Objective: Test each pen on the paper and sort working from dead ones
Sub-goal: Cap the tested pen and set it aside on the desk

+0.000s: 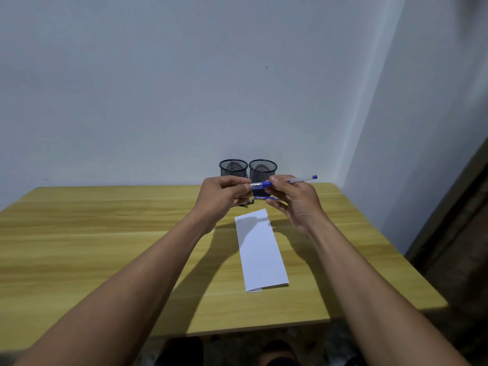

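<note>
A clear pen with blue grip and blue end cap (303, 178) is held level above the table, in front of two black mesh cups. My right hand (294, 199) grips its barrel. My left hand (224, 194) pinches its tip end, where a clear cap sits. A folded white paper (260, 250) lies lengthwise on the wooden table below the hands. More pens (266, 198) lie behind the hands, mostly hidden. The left mesh cup (233, 168) and the right mesh cup (262, 169) stand side by side at the table's far edge.
The wooden table (105, 233) ends at a pale wall behind the cups. Its right edge runs close to a wall corner and a dark door frame (454, 220). The near edge lies just above my knees.
</note>
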A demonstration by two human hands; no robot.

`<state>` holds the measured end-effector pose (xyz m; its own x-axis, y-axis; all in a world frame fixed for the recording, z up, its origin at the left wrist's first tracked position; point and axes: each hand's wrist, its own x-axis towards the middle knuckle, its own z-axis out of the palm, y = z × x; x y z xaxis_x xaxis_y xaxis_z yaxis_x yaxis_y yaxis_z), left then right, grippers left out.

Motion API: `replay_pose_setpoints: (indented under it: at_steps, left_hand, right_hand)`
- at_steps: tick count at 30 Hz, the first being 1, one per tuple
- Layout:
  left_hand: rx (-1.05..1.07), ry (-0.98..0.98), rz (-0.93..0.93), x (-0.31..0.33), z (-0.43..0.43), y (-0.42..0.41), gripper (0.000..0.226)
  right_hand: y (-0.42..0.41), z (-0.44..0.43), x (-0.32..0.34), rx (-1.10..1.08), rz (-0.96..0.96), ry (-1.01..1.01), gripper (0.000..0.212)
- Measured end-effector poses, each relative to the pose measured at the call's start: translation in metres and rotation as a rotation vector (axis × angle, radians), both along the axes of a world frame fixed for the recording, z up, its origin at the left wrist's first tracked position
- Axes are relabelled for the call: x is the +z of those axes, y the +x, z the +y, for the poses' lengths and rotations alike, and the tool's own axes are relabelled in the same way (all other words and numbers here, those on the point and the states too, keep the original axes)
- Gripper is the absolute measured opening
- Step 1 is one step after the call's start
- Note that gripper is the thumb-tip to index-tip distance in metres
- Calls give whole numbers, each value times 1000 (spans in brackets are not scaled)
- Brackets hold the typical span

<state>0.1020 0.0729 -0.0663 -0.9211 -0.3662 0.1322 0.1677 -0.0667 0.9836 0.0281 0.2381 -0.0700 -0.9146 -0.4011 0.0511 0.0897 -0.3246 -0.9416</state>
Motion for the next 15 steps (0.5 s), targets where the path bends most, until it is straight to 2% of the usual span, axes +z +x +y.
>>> replay_pose_setpoints:
  at_steps: [10,15]
  left_hand:
    - [-12,66,11,4,3,-1,11]
    - [-16,19,-4,-3,-5,2,10]
  right_hand:
    - [6,-8,-4,-22,-50,-98,2]
    - [6,-7,-1,25,18,27,4]
